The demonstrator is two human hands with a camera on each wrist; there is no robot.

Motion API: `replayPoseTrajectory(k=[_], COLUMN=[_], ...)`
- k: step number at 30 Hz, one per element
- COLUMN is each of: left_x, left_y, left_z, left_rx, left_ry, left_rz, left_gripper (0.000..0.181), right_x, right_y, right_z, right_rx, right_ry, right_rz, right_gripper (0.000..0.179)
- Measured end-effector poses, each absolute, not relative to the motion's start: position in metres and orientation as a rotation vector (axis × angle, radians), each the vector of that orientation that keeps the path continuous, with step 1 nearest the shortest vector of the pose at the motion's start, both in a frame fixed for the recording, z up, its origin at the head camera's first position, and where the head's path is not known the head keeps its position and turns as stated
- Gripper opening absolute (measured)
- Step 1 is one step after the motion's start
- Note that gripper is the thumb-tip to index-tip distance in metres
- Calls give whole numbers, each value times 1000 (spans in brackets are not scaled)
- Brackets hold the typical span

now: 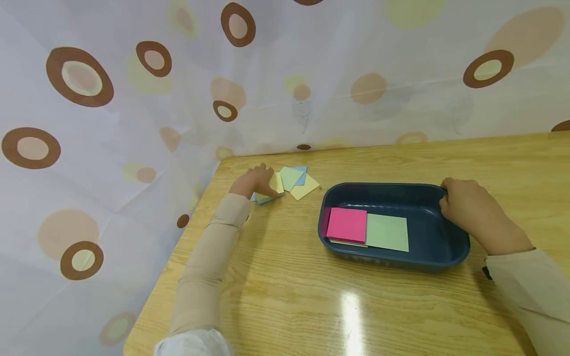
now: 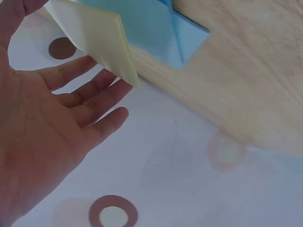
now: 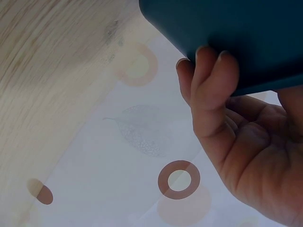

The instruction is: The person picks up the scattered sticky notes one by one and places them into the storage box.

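In the head view my left hand [image 1: 256, 182] is at the far left of the table, among loose sticky notes. It holds a pale yellow sticky-note pad [image 2: 102, 40] between thumb and fingers; the pad is tilted up in the left wrist view. Blue sticky notes [image 2: 147, 30] lie just beyond it on the table. My right hand [image 1: 473, 210] grips the rim of a dark blue plastic tray [image 1: 387, 188], its fingers curled over the right back corner. Inside the tray's left part, a pink sticky-note pad [image 1: 347, 224] lies beside a pale green one [image 1: 387, 232].
A pale green note [image 1: 290, 177], a blue note [image 1: 301, 179] and a yellow note [image 1: 305, 188] overlap right of my left hand. The wooden table [image 1: 285, 277] meets a patterned curtain [image 1: 311, 74] at the back and left.
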State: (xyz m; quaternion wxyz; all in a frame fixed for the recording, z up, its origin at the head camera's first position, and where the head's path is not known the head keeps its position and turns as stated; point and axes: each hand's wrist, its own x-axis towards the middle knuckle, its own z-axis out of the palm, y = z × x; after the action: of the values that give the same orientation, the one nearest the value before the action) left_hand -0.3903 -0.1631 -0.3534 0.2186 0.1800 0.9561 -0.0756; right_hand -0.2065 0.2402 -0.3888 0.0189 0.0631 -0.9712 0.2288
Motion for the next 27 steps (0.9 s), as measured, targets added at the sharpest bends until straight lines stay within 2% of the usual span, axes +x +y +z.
replayPoseTrajectory(k=[6,16,23,27], left_x=[-369,-313,-293,-287], left_y=[-125,-21,39,61], left_z=[-330,-286,-302,-320], left_rx=[710,1282,1325,1383], left_ry=[2720,2572,2289,2167], left_rz=[-323,-503,-693,-735], left_gripper=[79,73,85,82], right_x=[-206,-207,-208,-209], right_y=[240,238,235,234], right_z=[-385,-384,-384,-383], right_rx=[168,146,149,146], right_ry=[-3045,-3044,-3040,-3045], right_rz=[722,727,730,730], right_gripper=[31,31,31,32])
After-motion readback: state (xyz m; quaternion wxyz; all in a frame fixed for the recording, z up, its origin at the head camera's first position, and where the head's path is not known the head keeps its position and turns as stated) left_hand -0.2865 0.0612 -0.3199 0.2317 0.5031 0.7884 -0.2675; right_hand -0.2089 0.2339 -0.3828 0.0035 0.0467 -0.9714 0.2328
